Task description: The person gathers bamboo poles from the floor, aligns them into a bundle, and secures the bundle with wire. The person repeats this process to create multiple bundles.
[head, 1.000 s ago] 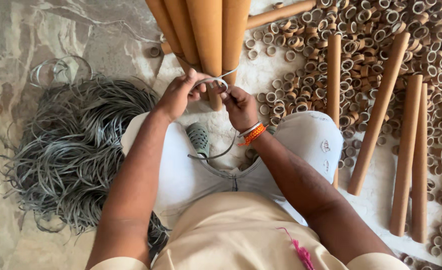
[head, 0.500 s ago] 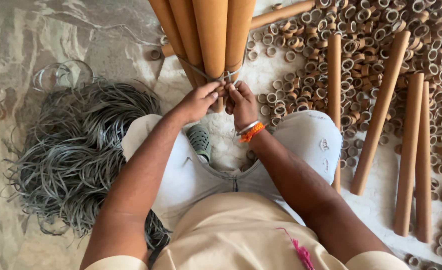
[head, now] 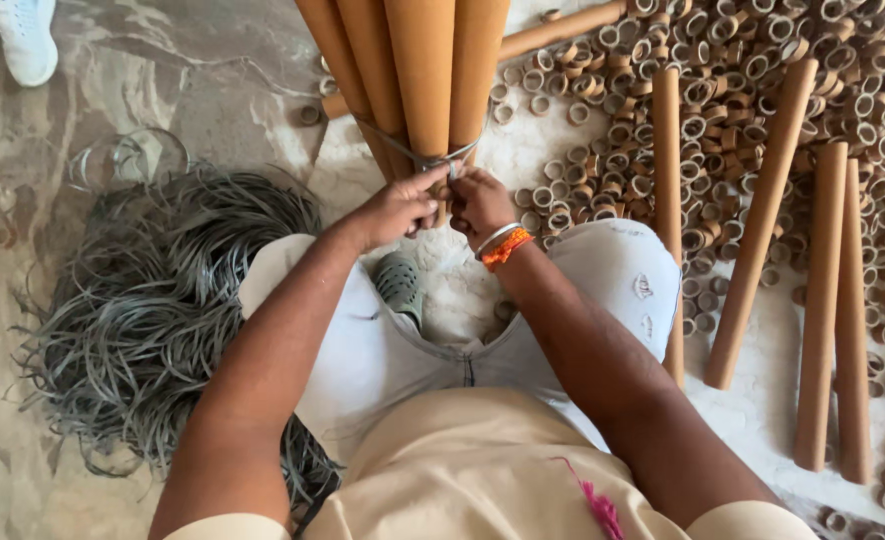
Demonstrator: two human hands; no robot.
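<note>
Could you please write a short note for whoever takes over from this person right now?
Left hand and right hand: both pinch the ends of the grey strap at its knot.
The strap is looped once around the bundle of cardboard tubes, which stands between the knees.
Done: bundle gathered, strap wrapped.
Left: the knot looks unfinished.
Spare grey strips lie at left, loose tubes at right.
</note>
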